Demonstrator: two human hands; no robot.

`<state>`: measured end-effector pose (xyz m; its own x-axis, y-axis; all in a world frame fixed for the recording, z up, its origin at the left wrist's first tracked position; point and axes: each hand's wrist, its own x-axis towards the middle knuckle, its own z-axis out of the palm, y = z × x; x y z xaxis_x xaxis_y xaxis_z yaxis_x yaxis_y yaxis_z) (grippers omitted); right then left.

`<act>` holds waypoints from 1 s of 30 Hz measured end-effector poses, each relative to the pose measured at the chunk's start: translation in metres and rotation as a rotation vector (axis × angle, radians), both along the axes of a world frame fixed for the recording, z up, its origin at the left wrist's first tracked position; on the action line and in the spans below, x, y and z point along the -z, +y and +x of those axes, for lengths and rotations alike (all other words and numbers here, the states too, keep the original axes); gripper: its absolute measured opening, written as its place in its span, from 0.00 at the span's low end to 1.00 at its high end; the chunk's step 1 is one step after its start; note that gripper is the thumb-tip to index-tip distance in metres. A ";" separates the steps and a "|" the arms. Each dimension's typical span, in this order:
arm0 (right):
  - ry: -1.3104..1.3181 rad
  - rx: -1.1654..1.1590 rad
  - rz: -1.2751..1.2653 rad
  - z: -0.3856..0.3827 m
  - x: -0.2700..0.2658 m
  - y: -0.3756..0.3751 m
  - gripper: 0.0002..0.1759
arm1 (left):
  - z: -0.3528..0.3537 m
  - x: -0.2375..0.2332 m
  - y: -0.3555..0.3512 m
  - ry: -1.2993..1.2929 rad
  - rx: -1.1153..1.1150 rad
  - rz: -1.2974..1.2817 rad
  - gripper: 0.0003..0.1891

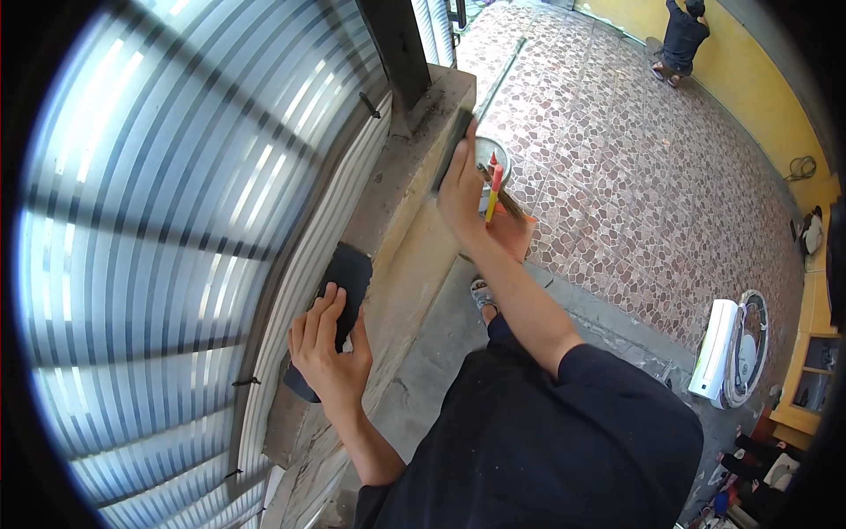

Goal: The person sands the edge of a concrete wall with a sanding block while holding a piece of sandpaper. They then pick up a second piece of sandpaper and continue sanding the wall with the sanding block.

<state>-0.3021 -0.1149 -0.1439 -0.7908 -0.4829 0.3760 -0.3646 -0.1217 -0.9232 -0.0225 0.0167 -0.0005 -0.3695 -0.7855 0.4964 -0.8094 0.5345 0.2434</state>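
My left hand lies over a black sheet of sandpaper on top of the low wall's ledge. Its fingers curl onto the sheet, with the thumb at the sheet's right side. Farther along, my right hand presses a dark, flat piece of sandpaper to the upright side face of the wall. That hand is slightly blurred, and its palm side is hidden.
Beside my right hand stands a pale bucket with a brush and red-and-yellow tools. Corrugated sheeting borders the ledge. An air conditioner unit lies on the right; another person crouches by the yellow wall.
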 end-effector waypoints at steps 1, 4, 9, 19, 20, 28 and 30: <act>0.207 0.143 -0.093 -0.015 0.007 -0.013 0.34 | 0.002 0.001 -0.001 0.003 0.006 -0.008 0.19; -0.006 0.068 0.142 -0.062 -0.047 -0.020 0.35 | 0.002 0.001 -0.001 0.006 0.006 0.002 0.19; -0.031 0.006 0.227 -0.027 -0.034 0.005 0.35 | 0.001 0.000 0.000 0.011 -0.004 0.027 0.17; -0.071 0.036 0.233 -0.059 -0.036 -0.014 0.37 | 0.003 0.002 -0.001 0.001 0.006 0.001 0.19; -0.169 -0.022 0.305 -0.052 -0.048 -0.006 0.37 | 0.002 0.002 0.000 0.005 0.005 0.001 0.19; -0.049 -0.077 0.078 -0.007 0.005 0.007 0.36 | 0.001 0.001 -0.001 -0.008 0.008 -0.015 0.19; -0.189 -0.062 0.215 -0.037 -0.037 -0.003 0.36 | 0.001 0.000 0.001 -0.013 0.011 -0.017 0.18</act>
<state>-0.3396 -0.1178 -0.1074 -0.8035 -0.5853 0.1086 -0.1819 0.0677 -0.9810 -0.0214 0.0173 -0.0010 -0.3845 -0.7727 0.5051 -0.8066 0.5473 0.2233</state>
